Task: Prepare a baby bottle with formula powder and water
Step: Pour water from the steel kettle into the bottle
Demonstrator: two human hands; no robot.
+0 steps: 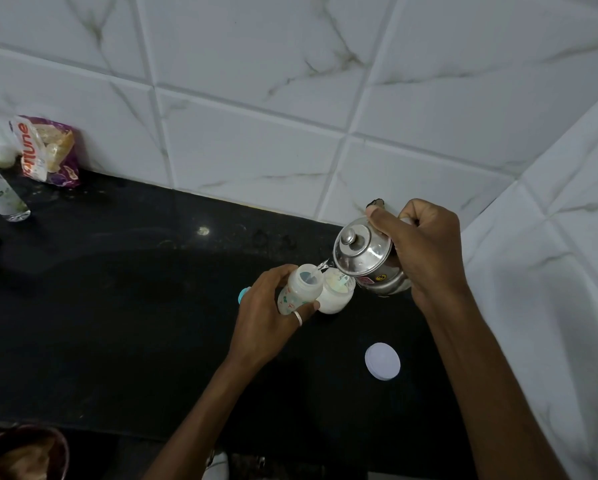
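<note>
Two hands are busy. Left hand [268, 311] is wrapping tight around the baby bottle [299, 289], tipping its open top toward the kettle [366, 259]. Right hand [425, 247] is gripping the shiny kettle, pouring water in. Just beside the bottle, a powder jar [335, 296] is sitting on the black counter [134, 323], its white lid [382, 361] lying nearby.

The small lidded kettle of polished steel [368, 259] shines mirror-bright. The translucent printed plastic baby bottle [299, 289] and the white plastic jar [335, 296] look smooth and dull. The round white plastic lid [382, 361] is matt. The black stone bench [134, 306] is glossy; the white marbled wall tiles [256, 98] have a soft sheen.
</note>
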